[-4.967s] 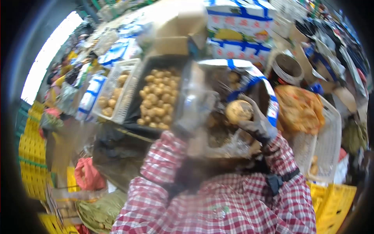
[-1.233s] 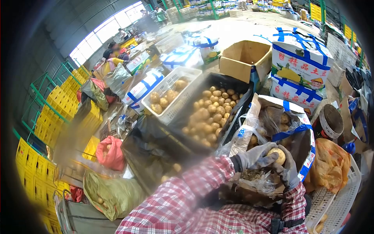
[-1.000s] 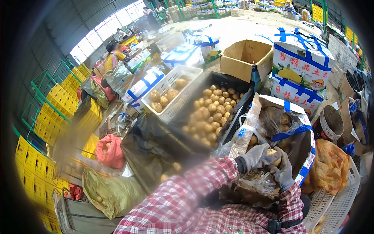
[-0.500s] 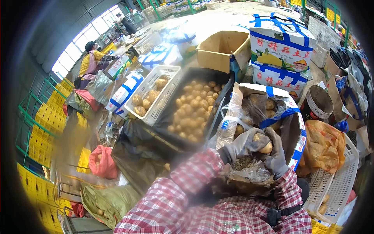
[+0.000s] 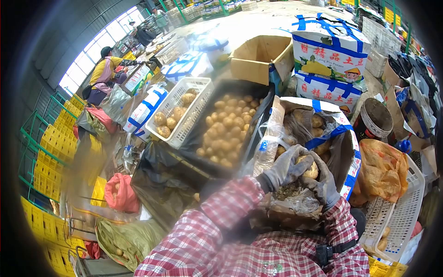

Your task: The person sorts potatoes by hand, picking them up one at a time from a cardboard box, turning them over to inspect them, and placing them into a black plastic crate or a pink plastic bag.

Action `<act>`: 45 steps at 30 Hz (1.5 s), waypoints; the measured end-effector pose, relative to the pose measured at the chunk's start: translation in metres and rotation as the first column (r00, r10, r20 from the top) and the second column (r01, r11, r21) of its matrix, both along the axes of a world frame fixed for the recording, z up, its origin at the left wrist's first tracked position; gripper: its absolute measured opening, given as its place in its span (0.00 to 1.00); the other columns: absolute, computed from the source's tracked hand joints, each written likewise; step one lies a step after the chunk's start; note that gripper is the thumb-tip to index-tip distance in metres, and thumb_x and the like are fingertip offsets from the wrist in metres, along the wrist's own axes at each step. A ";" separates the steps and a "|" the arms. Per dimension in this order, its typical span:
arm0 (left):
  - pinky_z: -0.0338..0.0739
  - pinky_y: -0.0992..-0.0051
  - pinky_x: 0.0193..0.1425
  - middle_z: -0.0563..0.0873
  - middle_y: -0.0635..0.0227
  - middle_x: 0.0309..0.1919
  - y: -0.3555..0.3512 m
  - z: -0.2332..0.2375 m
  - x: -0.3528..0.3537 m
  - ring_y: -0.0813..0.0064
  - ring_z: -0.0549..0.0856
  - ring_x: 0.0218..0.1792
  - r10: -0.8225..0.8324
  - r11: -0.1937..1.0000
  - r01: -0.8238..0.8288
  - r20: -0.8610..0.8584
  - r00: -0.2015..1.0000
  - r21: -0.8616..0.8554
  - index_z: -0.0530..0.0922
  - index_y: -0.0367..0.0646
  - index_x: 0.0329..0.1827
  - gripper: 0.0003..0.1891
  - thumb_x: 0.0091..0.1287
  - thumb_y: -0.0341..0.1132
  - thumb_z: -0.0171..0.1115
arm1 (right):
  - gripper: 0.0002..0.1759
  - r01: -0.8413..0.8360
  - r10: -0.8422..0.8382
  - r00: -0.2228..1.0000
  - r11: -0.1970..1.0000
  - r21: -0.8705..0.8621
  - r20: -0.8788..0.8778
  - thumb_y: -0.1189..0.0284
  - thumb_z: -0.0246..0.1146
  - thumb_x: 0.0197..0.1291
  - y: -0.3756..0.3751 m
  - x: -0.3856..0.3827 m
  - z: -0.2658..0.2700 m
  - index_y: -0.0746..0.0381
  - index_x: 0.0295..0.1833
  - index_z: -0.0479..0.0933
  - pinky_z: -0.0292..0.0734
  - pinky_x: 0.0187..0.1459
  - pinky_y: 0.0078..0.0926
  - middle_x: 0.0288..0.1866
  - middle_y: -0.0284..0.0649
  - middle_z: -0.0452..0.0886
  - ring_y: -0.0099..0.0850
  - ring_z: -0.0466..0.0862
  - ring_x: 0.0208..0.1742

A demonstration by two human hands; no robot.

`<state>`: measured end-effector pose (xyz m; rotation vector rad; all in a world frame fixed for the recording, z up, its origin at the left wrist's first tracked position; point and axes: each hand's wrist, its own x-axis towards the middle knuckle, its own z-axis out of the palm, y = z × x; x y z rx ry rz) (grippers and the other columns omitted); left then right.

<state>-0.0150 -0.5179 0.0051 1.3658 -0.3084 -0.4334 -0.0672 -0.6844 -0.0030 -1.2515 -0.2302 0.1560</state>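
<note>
A single potato (image 5: 311,170) is gripped between my two grey-gloved hands, over the near side of an open white-and-blue carton (image 5: 354,138). My left hand (image 5: 287,169) is closed round its left and upper side. From the right, my right hand (image 5: 325,184) closes on it with bent fingers. More potatoes (image 5: 318,121) lie deeper in that carton, partly covered by clear plastic film. Below my hands, a brown cardboard flap or small box (image 5: 295,213) holds dirt and crumpled plastic.
To the left stand a black-lined bin of potatoes (image 5: 226,129) and a white crate (image 5: 203,102) with several large ones. Stacked potato cartons (image 5: 330,57), a dirty bucket (image 5: 374,117) and an orange mesh bag (image 5: 383,171) are on the right. A person in yellow (image 5: 102,71) works far left.
My hands have turned the potato slightly and shifted a little to the left, with the right fingers now lower on it. The person in yellow has leaned forward with an arm stretched out.
</note>
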 end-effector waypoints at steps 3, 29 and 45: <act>0.76 0.80 0.48 0.80 0.71 0.41 -0.001 0.013 -0.003 0.84 0.78 0.42 0.008 1.000 -0.009 0.045 0.999 0.015 0.74 0.41 0.51 0.12 0.70 0.32 0.65 | 0.48 -0.011 0.013 1.000 0.998 0.067 -0.022 0.72 0.76 0.53 0.000 0.000 0.000 0.68 0.76 0.57 0.68 0.69 0.30 0.71 0.45 0.67 0.34 0.71 0.69; 0.78 0.73 0.53 0.85 0.64 0.45 0.014 -0.014 0.021 0.72 0.83 0.47 0.097 0.982 -0.114 0.115 0.989 0.152 0.78 0.38 0.54 0.16 0.72 0.41 0.60 | 0.54 -0.047 0.047 0.999 0.999 0.025 -0.016 0.83 0.77 0.40 -0.003 0.000 0.004 0.63 0.74 0.58 0.71 0.68 0.31 0.68 0.44 0.67 0.33 0.72 0.67; 0.71 0.65 0.67 0.78 0.50 0.59 0.002 0.011 0.007 0.63 0.78 0.62 -0.030 0.851 -0.410 0.811 0.584 0.327 0.71 0.33 0.65 0.21 0.72 0.33 0.56 | 0.46 -0.005 0.010 0.995 0.999 0.054 -0.100 0.77 0.77 0.49 -0.011 0.005 -0.007 0.61 0.73 0.61 0.74 0.64 0.29 0.64 0.39 0.75 0.28 0.77 0.62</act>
